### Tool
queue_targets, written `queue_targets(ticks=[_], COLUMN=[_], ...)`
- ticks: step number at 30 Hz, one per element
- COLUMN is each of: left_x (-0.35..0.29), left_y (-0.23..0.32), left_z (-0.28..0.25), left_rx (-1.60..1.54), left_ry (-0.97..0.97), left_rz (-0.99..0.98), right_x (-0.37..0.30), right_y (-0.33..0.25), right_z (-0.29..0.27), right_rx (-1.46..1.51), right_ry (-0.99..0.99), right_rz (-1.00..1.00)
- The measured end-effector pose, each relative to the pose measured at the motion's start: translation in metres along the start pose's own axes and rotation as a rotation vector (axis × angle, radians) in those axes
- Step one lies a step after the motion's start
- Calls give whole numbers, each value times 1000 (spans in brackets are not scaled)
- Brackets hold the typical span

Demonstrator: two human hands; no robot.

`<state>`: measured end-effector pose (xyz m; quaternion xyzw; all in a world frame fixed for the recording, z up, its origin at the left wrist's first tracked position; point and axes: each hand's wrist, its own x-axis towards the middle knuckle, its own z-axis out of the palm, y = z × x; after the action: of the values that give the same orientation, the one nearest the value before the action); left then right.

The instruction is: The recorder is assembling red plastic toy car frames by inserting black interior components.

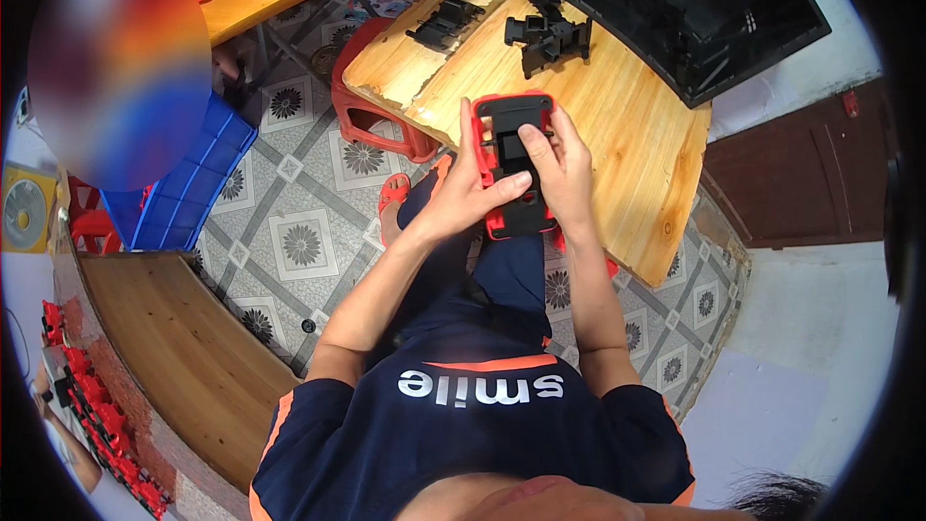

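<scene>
Both of my hands grip a red and black plastic case [512,121] above the near edge of the wooden table. The case is a long rounded rectangle, with a red rim around black inner parts. My left hand [467,185] holds its left side, with the thumb laid across the black middle. Around the right side curls my right hand [565,166], its thumb pressing on the upper part. On the table beyond lie loose black plastic parts: a flat piece [445,24] and a cluster of bracket-like pieces [555,41].
A large black panel or tray [690,14] stands on the wooden table [637,174] at far right. A red plastic stool [352,101] is tucked by the table's left edge. Leftward are a blue crate [183,178], a wooden bench [183,328] and red and black parts [96,405].
</scene>
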<state>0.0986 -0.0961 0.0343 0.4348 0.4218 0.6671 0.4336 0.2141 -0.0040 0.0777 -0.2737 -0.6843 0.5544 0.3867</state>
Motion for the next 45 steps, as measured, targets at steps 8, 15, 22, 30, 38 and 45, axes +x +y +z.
queue_targets(ticks=[8,15,22,30,38,45], left_x=[-28,-172,-491,-667,-288,-60], left_y=[21,203,320,299,199,227], left_z=[-26,-141,-254,-410,-461,-177], left_rx=[173,1286,76,82,1040,1348], left_ry=[439,1784,2807,2816,2374,1020], left_rz=[292,941,843,551,382,1056], right_x=[-9,-19,-49,-123,-172,-225], right_y=[18,9,36,45,44,86], right_z=[12,107,79,14,17,-72], right_rx=[135,180,-28,-241,-369,-397], right_ry=[-429,-790,-815,-626,-687,-434], right_rz=[99,-83,76,345,182,306])
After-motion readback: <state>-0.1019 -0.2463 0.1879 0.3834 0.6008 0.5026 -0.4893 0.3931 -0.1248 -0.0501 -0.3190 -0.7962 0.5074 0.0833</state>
